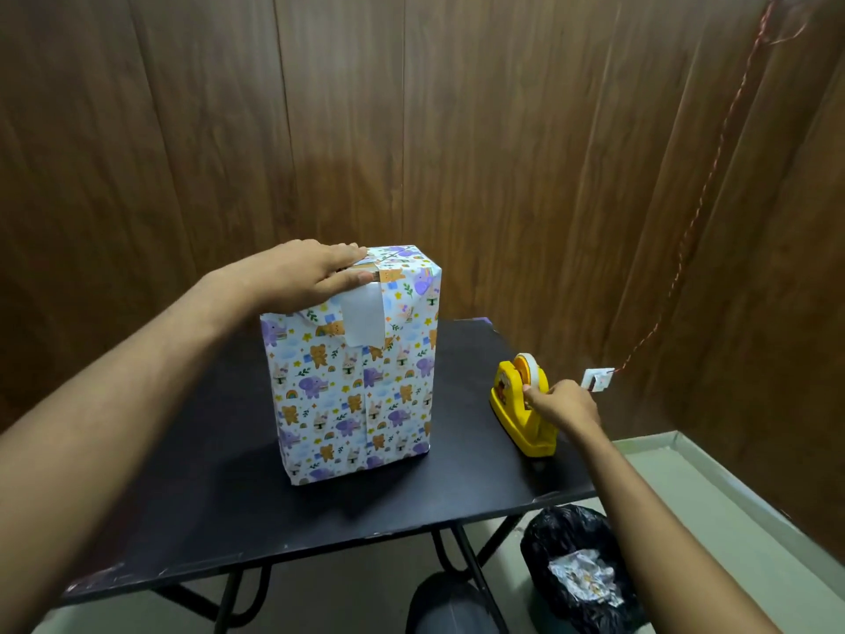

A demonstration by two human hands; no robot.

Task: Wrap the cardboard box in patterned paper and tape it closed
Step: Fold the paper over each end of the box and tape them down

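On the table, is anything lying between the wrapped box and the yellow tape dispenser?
No. In the head view, only bare black tabletop separates the tall box wrapped in animal-patterned paper from the yellow plastic tape dispenser.

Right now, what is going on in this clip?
A person is wrapping a box that stands upright on a black table, already covered in animal-print paper. The left hand presses flat on its top, where a white flap hangs loose. The right hand pinches tape at the yellow dispenser beside it.
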